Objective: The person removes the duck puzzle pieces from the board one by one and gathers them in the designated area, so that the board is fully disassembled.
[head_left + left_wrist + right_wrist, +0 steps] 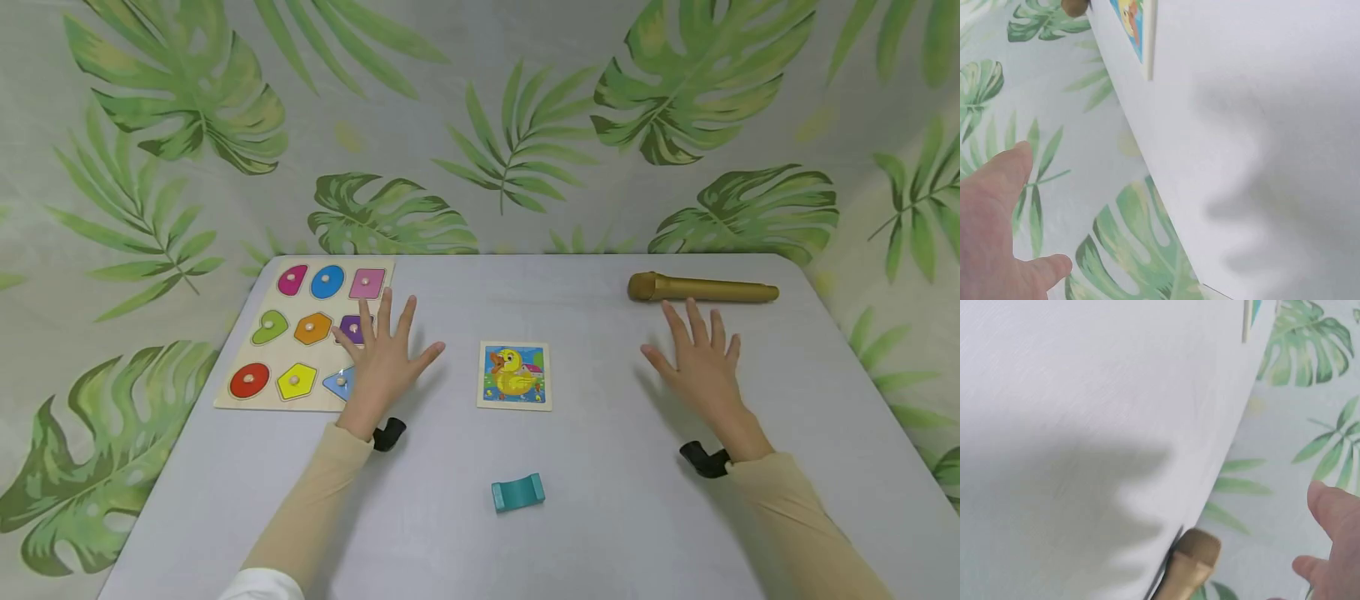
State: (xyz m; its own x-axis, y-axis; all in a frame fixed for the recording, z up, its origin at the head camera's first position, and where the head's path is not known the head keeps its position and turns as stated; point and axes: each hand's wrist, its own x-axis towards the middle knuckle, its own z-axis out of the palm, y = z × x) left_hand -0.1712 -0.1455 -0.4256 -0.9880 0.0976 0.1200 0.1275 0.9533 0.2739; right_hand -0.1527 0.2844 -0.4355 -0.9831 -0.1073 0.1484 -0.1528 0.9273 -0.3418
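Note:
In the head view my left hand (384, 367) is spread with straight fingers above the table, overlapping the right side of a wooden shape puzzle board (315, 400) with colourful knobbed pieces. My right hand (701, 375), fingers also spread, hovers right of centre and holds nothing. Just beyond its fingertips lies a gold microphone (712, 290); its head end also shows in the right wrist view. Between the hands a small square duck puzzle (514, 377) lies flat. Nearer to me sits a teal curved block (518, 493). Shadows of both hands fall on the tabletop.
The table (600, 533) has a white cover, with its far edge just behind the board and the microphone. Behind it hangs a leaf-patterned cloth (540, 108). Black wrist-camera mounts (705, 459) stick out at both wrists.

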